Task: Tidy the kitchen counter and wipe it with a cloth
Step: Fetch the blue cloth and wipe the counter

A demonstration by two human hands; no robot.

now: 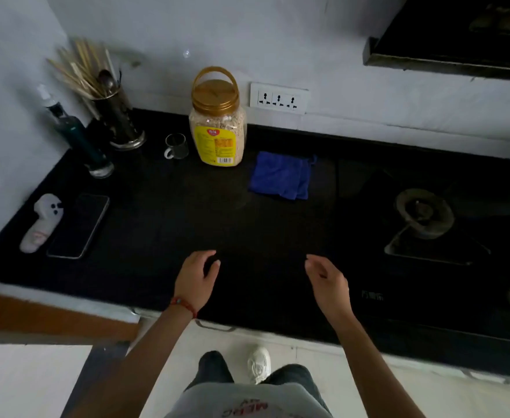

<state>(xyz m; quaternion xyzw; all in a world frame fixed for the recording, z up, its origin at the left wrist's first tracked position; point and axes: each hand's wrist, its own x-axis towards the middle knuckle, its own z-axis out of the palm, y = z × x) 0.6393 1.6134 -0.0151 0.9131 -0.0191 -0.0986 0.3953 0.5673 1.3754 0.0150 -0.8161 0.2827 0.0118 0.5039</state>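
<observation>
Both hands hover over the near edge of the black tabletop (163, 224), holding nothing: the left hand (198, 277) at about 6 o'clock with its fingers (214, 260) loosely curled, the right hand (327, 280) just to its right, fingers relaxed and slightly bent. The blue cloth (281, 175) lies folded at roughly 1 o'clock from the hands, beside the oat jar (217, 131), which stands at 12 o'clock against the wall. A glass cup (176, 146) sits just left of the jar; a bottle (79, 137) and a utensil holder (118, 119) stand at 10 o'clock, a phone (80, 226) and a small white figure (42, 223) at 9 o'clock. The gas burner (422, 217) is at 3 o'clock

Tidying seems barely begun. It would be wise to group the jar and cup back toward the wall first, lifting rather than sliding them, then take the cloth and wipe in long overlapping strokes, keeping damp fabric off the phone
</observation>
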